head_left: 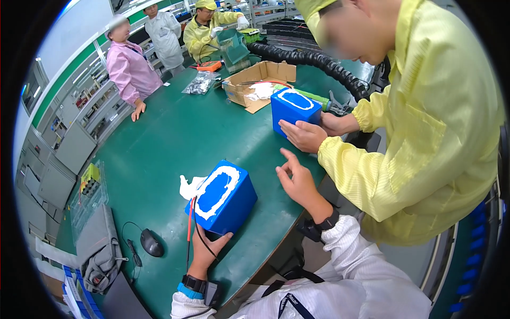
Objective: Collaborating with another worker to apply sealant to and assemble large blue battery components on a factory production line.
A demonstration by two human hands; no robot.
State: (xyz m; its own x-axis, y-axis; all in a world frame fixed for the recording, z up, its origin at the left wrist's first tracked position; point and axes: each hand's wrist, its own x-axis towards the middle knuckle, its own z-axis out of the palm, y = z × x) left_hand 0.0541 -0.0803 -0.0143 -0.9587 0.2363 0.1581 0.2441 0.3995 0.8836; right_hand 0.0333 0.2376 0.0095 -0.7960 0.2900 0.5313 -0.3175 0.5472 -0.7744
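On the green table stands a blue-wrapped battery pack [236, 204], a ring of white paste [208, 212] laid on its upper face. My left hand [206, 249] grips its near end, thumb on the right; some of the fingers are hidden behind it. A red wire [189, 220] and a black one run from the pack past this hand. Crumpled white tissue [190, 187] touches the pack's far left side. To the right, my right hand [298, 183] hovers empty, index finger stretched out and the others loosely bent, near a co-worker's hands.
A co-worker in yellow [419, 117] holds a second blue pack [287, 114] with a white ring. Beyond lie an open cardboard box [239, 90], a green caulking gun [319, 100] and a bag of small parts [201, 83]. A mouse [152, 243] and grey bag [100, 250] sit left.
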